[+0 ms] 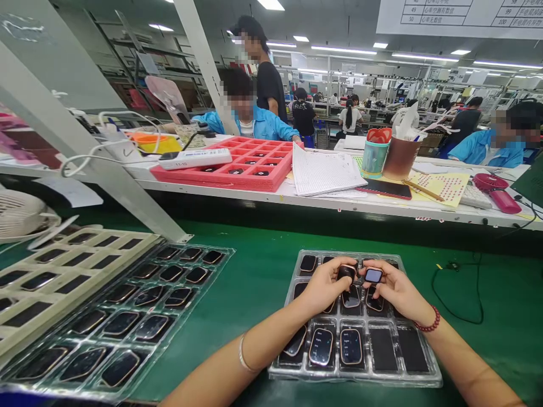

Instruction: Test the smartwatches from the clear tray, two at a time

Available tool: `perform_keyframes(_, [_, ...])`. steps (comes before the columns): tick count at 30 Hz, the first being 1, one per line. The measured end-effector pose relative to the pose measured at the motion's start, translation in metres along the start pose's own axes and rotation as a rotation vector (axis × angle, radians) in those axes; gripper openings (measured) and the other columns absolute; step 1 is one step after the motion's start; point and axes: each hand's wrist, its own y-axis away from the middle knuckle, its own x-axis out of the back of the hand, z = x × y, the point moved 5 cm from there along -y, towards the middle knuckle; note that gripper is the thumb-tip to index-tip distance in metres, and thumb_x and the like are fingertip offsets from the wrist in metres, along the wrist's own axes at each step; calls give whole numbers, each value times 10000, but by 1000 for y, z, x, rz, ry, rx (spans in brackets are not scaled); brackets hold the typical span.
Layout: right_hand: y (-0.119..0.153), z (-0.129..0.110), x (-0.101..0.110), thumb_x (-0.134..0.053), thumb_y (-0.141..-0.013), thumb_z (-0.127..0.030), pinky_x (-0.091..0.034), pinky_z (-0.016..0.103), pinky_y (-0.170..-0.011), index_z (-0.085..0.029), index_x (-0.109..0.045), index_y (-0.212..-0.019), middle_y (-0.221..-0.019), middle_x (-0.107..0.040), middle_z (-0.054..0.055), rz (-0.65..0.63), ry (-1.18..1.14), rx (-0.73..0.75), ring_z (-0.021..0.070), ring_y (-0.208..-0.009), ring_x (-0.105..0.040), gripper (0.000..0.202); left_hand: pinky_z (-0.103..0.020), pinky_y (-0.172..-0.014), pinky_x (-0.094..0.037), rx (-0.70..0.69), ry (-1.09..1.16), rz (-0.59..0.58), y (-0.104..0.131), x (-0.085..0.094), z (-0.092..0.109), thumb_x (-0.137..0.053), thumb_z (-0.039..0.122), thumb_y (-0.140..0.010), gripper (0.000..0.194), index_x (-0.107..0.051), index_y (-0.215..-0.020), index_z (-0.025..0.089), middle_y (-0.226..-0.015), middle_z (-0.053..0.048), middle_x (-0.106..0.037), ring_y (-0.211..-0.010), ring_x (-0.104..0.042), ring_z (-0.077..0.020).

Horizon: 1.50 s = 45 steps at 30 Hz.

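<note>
My left hand (323,287) grips a dark-screened smartwatch body (347,272) between thumb and fingers. Beside it, my right hand (395,287) pinches another smartwatch (373,275), whose screen glows pale blue. Both hands are above a clear plastic tray (355,375) with black-lined pockets. Watch bodies without straps lie in many pockets, and the two in the front row's middle, one watch (321,346) and another watch (351,346), show lit text. Two pockets at the front right show only bare black bottoms. My hands hide part of the back rows.
On the left of the green table (250,316) lie another clear tray (163,333) of watches and a cream tray (139,244). A raised shelf (263,198) carries a red foam tray (271,182), a power strip (195,159), papers (324,172) and cups. A cable (481,294) lies right.
</note>
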Motion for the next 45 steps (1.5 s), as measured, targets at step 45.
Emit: perform_keyframes(45, [0,-2,1,-520,-845,-273,-528,269,-566,-204,-496,-1163,-1087,-619,110,20,2,-4,187,-789,-652,327,-310,-692,-496,22,132,-15,1,-2,-1,-636,239,-699,397,-543,-1070,129,-822,-55,-613,-724,-579,-151])
